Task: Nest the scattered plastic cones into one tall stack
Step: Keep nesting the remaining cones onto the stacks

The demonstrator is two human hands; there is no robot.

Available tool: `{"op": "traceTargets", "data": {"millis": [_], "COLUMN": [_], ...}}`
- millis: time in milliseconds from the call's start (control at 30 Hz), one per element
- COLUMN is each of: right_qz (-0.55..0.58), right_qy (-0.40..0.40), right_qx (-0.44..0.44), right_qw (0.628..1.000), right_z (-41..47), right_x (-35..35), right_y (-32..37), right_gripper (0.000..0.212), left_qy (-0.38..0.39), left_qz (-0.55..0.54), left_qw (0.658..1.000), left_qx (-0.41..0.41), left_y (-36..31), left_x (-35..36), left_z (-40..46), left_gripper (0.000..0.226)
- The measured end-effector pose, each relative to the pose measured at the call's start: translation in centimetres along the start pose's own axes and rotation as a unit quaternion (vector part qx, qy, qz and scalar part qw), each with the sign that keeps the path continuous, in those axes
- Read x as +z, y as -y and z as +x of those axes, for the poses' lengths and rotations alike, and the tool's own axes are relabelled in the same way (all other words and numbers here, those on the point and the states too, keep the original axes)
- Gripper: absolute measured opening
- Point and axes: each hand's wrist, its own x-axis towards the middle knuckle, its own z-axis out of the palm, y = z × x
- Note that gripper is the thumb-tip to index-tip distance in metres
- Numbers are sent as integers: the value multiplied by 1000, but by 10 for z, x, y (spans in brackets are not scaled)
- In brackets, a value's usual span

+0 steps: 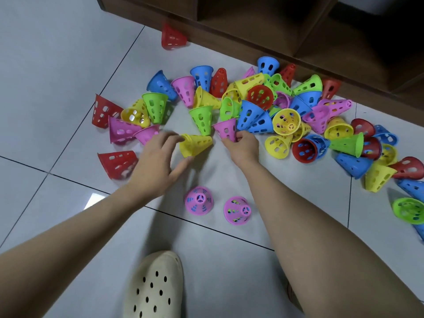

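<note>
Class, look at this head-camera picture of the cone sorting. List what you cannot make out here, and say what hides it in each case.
- Left hand: motion-blurred, so whether it touches the yellow cone is unclear.
- Right hand: its fingertips hide the rim of the pink cone it pinches.
- Green cone: cut off by the right edge.
- Pile middle: cones overlap, so the count is hidden.
- Brown furniture: its inside is lost in shadow.

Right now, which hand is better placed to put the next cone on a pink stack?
The right hand: it already pinches a pink cone, and the right pink stack stands just below it. The left hand is open, only reaching a lying yellow cone.
</note>
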Motion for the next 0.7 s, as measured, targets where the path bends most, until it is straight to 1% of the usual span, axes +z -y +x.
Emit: {"op": "traceTargets", "data": {"millis": [67, 133, 167, 233, 300, 333, 400, 500, 567, 633, 700], "right_qz": [-10, -21, -24, -28, -13, 9, 49, 52, 59, 55, 32], "right_qy": [19, 33, 38, 47, 51, 50, 35, -10, -44, -71, -78], "right_qx": [-8, -13, -16, -17, -8, -2, 16, 23, 34, 37, 22], "right_qw": [1000, 999, 999, 998, 999, 999, 998, 998, 997, 995, 996], "right_z": [-7, -18, -24, -40, -58, -68, -89, -121, -143, -166, -185], "right_x": [-4, -10, -14, -25, -40, -48, -68, -98, -113, -122, -124], "right_y": [-4, -7, -9, -13, -19, -23, -27, -34, -37, -37, -39], "right_gripper": [19, 22, 23, 24, 19, 15, 12, 15, 16, 17, 14], "left_qy": [19, 74, 108, 156, 175, 177, 162, 113, 84, 72, 66], "left_qz": [74, 156, 200, 282, 335, 346, 324, 225, 162, 87, 20], "left_qw": [996, 984, 973, 946, 925, 921, 932, 968, 983, 992, 994], "left_qx": [38, 51, 46, 33, 25, 21, 14, -8, -36, -64, -90], "left_y": [-2, -7, -11, -20, -27, -30, -32, -32, -33, -36, -39], "left_x": [5, 12, 15, 21, 26, 27, 29, 31, 31, 30, 29], "left_z": [23, 48, 58, 73, 78, 79, 76, 66, 55, 43, 31], "left_gripper": [58, 69, 69, 60, 48, 45, 44, 43, 44, 47, 52]}}
